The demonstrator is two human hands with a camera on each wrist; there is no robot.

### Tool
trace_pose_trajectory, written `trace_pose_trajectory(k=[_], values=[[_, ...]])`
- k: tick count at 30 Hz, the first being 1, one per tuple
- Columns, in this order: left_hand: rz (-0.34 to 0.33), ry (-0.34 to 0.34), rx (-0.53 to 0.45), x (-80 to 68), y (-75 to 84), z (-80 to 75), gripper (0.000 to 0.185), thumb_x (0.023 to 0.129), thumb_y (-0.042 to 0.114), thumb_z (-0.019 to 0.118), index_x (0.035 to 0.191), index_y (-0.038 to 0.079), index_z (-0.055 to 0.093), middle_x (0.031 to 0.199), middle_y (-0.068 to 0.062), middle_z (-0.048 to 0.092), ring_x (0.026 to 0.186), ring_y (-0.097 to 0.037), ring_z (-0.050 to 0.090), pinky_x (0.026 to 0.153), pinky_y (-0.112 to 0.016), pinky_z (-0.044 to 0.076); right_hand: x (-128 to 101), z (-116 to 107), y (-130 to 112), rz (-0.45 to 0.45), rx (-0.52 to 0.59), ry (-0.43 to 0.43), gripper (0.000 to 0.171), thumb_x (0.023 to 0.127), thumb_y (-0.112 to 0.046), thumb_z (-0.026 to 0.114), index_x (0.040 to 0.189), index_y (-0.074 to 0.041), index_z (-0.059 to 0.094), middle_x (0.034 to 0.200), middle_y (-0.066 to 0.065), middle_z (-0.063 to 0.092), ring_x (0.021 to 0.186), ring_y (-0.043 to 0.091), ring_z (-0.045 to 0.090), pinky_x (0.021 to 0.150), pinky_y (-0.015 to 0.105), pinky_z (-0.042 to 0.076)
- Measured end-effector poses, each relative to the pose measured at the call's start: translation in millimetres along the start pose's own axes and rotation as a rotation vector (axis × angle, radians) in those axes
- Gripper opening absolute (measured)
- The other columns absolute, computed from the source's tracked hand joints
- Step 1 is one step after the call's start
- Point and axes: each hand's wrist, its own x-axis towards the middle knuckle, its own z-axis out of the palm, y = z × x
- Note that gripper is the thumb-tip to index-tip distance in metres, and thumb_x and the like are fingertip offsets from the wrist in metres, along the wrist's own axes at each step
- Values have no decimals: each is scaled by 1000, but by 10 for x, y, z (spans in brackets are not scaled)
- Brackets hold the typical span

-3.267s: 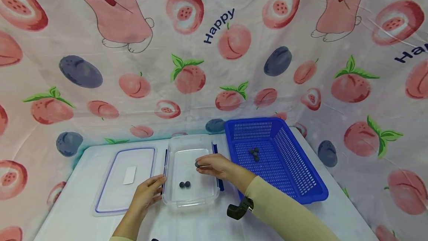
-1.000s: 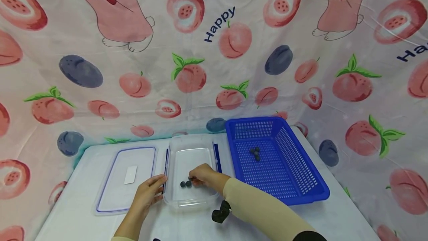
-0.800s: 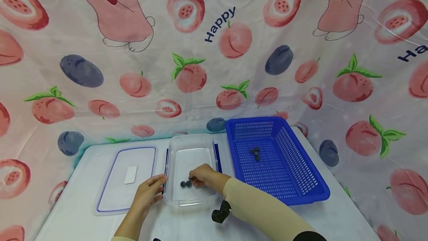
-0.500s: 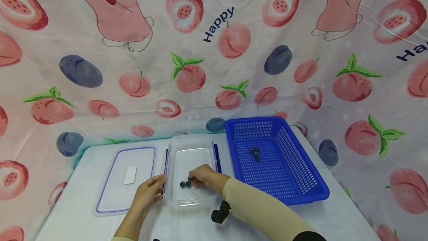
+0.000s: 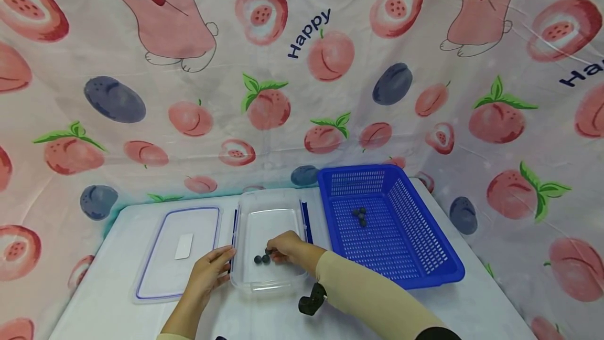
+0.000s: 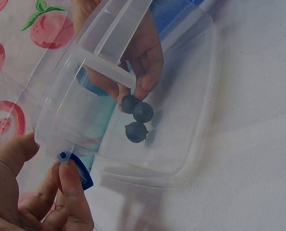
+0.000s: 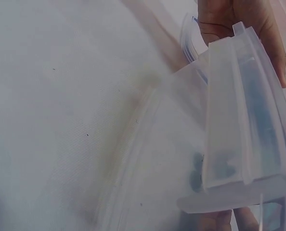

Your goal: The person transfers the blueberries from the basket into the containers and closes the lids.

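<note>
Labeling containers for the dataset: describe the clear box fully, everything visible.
The clear box is a shallow rectangular tub of see-through plastic with rounded corners and blue latch flaps on its long sides. It sits upright and lidless on the white table, between the lid and the blue basket. The left hand holds its left rim at a latch. Inside, the right hand pinches one of three dark berries.
</note>
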Motion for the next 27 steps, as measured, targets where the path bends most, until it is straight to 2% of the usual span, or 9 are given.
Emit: trace_pose_trajectory(k=[5,10,14,17,22,27], values=[[0,-4,2,18,4,-6,58,93,35,68,136,-1,55,108,-4,62,88,-13,56,70,-22,55,32,-8,5,-5,46,-7,5,83,0,63,86,3,65,75,5,62,55,7,54,60,19,55],[-2,-5,2,39,4,-9,57,92,35,69,135,-1,56,105,-3,62,86,-12,56,69,-22,55,55,-16,-14,2,130,-16,12,82,1,63,93,5,64,83,7,62,62,10,57,64,20,56],[-7,-2,1,54,2,-20,58,92,35,69,135,-1,56,103,-2,63,85,-12,56,68,-22,55,26,-66,-107,11,164,-78,20,86,-2,64,104,6,65,98,15,66,70,13,59,72,23,58],[-10,-1,5,65,4,-29,58,92,35,69,135,-1,55,103,-2,63,85,-12,56,68,-22,55,-22,-163,-263,-2,176,-142,25,88,-3,64,111,7,65,108,20,66,75,14,60,76,25,58],[-11,-9,9,78,15,-38,58,93,35,69,136,-1,55,105,-3,63,86,-12,56,68,-23,55,-79,-525,-649,-71,200,-198,32,92,-4,61,122,9,60,101,13,64,81,16,62,79,26,57],[-9,-14,8,84,29,-42,61,91,38,70,135,-1,55,106,-3,63,87,-13,56,70,-23,55,-44,-1122,-957,-114,218,-134,40,96,-7,59,132,9,53,101,9,59,87,16,61,80,24,56]])
